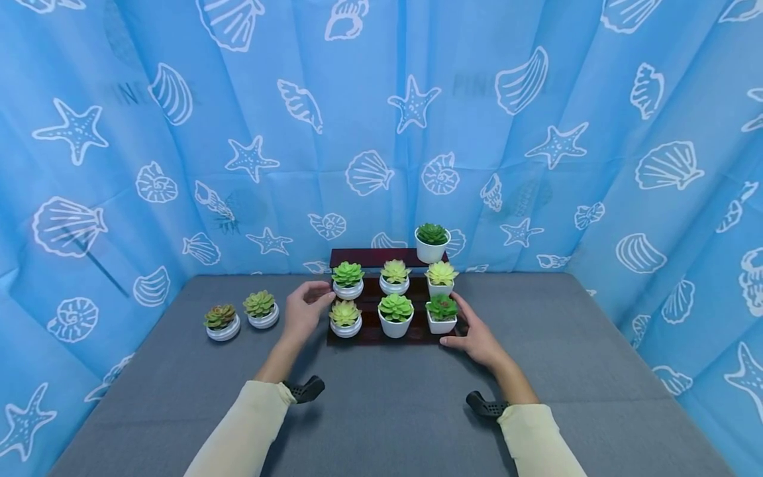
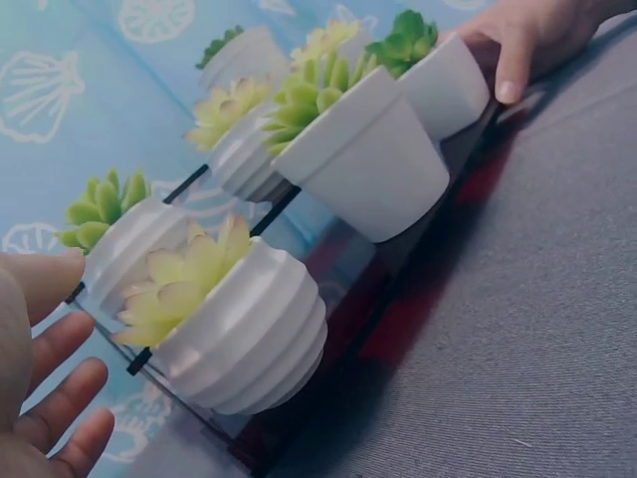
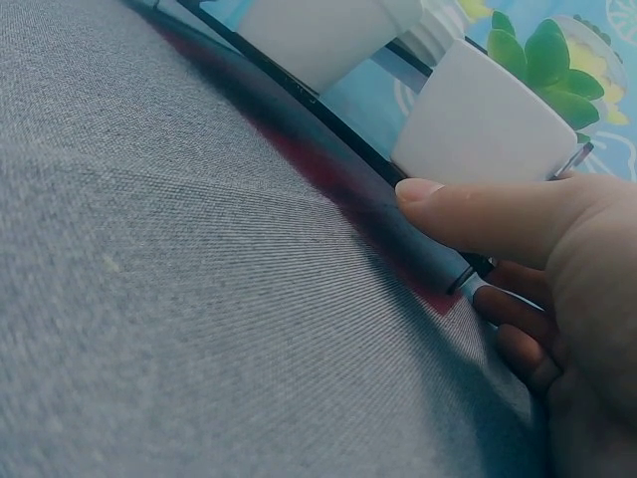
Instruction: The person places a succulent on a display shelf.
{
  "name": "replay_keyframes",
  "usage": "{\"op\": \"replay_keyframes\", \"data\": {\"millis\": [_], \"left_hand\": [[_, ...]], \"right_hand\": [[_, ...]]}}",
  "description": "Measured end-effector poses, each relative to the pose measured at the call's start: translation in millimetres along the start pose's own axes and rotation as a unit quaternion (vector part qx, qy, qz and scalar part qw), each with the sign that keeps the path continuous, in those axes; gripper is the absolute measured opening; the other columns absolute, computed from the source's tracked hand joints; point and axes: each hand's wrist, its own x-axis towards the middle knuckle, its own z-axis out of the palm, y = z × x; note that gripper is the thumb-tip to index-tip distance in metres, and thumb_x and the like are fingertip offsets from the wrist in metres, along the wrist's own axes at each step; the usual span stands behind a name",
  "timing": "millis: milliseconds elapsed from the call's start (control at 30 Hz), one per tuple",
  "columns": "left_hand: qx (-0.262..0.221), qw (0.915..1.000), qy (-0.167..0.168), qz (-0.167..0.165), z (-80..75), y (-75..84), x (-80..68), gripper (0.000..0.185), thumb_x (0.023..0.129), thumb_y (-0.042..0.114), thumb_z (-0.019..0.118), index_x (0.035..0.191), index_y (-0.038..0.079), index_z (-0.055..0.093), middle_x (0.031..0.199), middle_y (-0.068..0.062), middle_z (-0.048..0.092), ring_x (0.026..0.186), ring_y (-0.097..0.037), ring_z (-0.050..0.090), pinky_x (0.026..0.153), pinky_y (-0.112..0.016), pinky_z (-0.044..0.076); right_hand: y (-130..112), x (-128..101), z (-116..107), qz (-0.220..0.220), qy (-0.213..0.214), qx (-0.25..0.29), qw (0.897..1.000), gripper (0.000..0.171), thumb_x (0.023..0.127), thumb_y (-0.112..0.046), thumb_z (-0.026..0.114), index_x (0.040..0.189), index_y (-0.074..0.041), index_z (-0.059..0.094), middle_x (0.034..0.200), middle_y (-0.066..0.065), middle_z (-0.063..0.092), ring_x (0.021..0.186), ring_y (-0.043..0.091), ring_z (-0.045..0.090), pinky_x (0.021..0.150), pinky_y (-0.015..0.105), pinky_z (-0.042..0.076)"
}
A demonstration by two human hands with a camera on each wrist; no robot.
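A dark red, see-through tiered stand [image 1: 372,258] carries several small potted succulents. My right hand [image 1: 477,336] is at its right end, thumb on the front edge of the lowest tier and the other fingers curled around the side. The square white pot with a dark green succulent [image 1: 442,315] is just beside that thumb. At the left end is my left hand [image 1: 304,310], fingers loosely bent and holding nothing. Nearest to it are a ribbed pot with a green succulent [image 1: 348,281] and a ribbed pot with a yellowish succulent [image 2: 239,324]. Whether its thumb touches the upper pot, I cannot tell.
Two more ribbed pots, one with a reddish succulent [image 1: 222,322] and one with a green succulent [image 1: 261,309], stand on the grey tabletop [image 1: 387,411] left of the stand. A round white pot [image 1: 432,244] is on the top tier's right end. Behind hangs a blue curtain [image 1: 369,119].
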Motion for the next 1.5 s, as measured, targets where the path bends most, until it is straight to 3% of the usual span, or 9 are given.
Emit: {"op": "replay_keyframes", "data": {"millis": [267,567,733,1200,1500], "left_hand": [[-0.009,0.9991,0.031,-0.026,-17.5,-4.2,-21.5,0.027,0.093,0.021,0.069,0.115,0.005,0.066,0.113,-0.01,0.065,0.104,-0.021,0.058,0.085,-0.037,0.046],[-0.036,0.9985,0.019,-0.036,-35.6,-22.7,-36.5,0.029,0.097,0.018,0.063,0.116,-0.004,0.063,0.106,-0.016,0.066,0.098,-0.032,0.063,0.084,-0.04,0.052],[-0.042,0.9968,0.025,-0.063,-48.0,-30.7,-42.0,0.029,0.098,0.016,0.061,0.116,-0.006,0.061,0.104,-0.018,0.067,0.096,-0.031,0.065,0.081,-0.034,0.053],[-0.046,0.9871,0.084,-0.129,-67.6,-47.3,-43.0,0.022,0.096,0.007,0.06,0.111,-0.009,0.062,0.097,-0.018,0.068,0.075,-0.013,0.064,0.064,-0.024,0.054],[0.02,0.9834,0.117,-0.137,-81.5,-51.1,-42.5,0.018,0.096,0.007,0.059,0.105,-0.007,0.064,0.095,-0.019,0.065,0.07,-0.012,0.063,0.063,-0.023,0.054]], "right_hand": [[-1,0,1,-0.002,-0.003,0.006,1.0,0.098,0.082,-0.015,0.08,0.156,-0.017,0.016,0.156,0.021,0.023,0.138,0.044,0.028,0.105,0.06,0.03],[-3,1,-2,-0.007,-0.004,0.003,1.0,0.099,0.082,-0.014,0.08,0.156,-0.014,0.015,0.156,0.024,0.023,0.138,0.045,0.027,0.104,0.06,0.031],[-1,1,-1,-0.01,-0.003,0.003,1.0,0.098,0.081,-0.014,0.08,0.156,-0.014,0.016,0.156,0.023,0.023,0.138,0.045,0.028,0.104,0.06,0.031],[-1,0,0,-0.016,-0.005,0.001,1.0,0.098,0.082,-0.015,0.08,0.156,-0.014,0.015,0.155,0.024,0.024,0.137,0.045,0.029,0.104,0.061,0.031],[-2,-1,0,-0.006,-0.001,0.003,1.0,0.098,0.082,-0.013,0.079,0.156,-0.015,0.016,0.155,0.022,0.024,0.137,0.044,0.029,0.104,0.061,0.031]]}}
